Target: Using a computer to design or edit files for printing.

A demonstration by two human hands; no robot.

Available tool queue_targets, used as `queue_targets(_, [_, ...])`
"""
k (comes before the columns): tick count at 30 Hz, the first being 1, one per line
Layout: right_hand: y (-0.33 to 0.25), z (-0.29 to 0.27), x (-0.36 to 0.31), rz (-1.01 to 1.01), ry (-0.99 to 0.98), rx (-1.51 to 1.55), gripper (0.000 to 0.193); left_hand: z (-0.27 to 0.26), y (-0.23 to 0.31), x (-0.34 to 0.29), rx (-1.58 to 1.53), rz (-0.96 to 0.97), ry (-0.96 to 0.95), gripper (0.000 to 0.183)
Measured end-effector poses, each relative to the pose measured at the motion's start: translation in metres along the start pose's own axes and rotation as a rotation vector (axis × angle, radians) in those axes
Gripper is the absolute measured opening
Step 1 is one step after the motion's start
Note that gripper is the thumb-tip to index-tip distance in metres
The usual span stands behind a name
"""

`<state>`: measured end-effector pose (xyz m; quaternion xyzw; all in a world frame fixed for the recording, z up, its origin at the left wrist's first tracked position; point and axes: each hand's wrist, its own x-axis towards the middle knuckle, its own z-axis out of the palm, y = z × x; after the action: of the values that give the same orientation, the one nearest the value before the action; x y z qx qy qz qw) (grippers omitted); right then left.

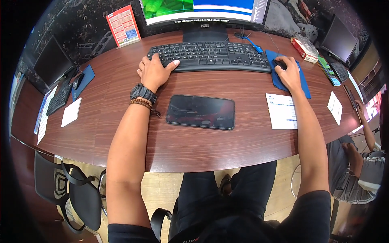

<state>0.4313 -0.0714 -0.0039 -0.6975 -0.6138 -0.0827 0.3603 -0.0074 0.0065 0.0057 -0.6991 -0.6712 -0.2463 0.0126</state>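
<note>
L hand (155, 72) on kbd (210, 56), R hand (289, 73) on mouse (278, 64)

We saw our L hand w/ fingers apart, fanned over the L end of the kbd, thumb out near the bottom row; we couldn't tell if any key was pressed. Our R hand was closed round the mouse, palm down, hiding part of it. The mouse sat on a blue pad (304, 83), just R of the kbd. The kbd lay lengthwise in front of the screen (206, 7), whose top ran out of view.

On our L wrist we had a black watch (142, 93) & a bead bracelet (141, 102). A phone (201, 112) lay flat on the table (227, 150) btwn our forearms, glass dark w/ reflections, apart from both hands. A white sheet (281, 115) w/ print lay partly hidden by our R forearm.

Further out we had a red calendar (122, 26) standing L of the screen & a red-white box (304, 49) near the pad. Far L: 2nd monitor (52, 62), 2nd kbd (60, 97), white slip (72, 112). Far R: 3rd monitor (339, 38) & a co-worker's hand (360, 109), details too small to tell. Bottom L, a black chair (83, 198) stood by the table.
</note>
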Motion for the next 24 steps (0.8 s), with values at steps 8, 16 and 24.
queue_targets(8, [-0.0043,-0.0012,-0.0005,-0.004,0.003,-0.004,0.038,-0.0064,-0.0014,0.0029,0.055,-0.022,0.044,0.101])
queue_targets(16, [-0.0055,-0.0013,0.0003,0.017,-0.007,-0.016,0.039,-0.0052,-0.0034,0.0043,0.078,0.004,0.032,0.100])
queue_targets(24, [-0.0054,-0.0019,0.0011,0.016,-0.016,-0.021,0.042,-0.0074,0.0005,0.0030,0.062,-0.020,0.016,0.099])
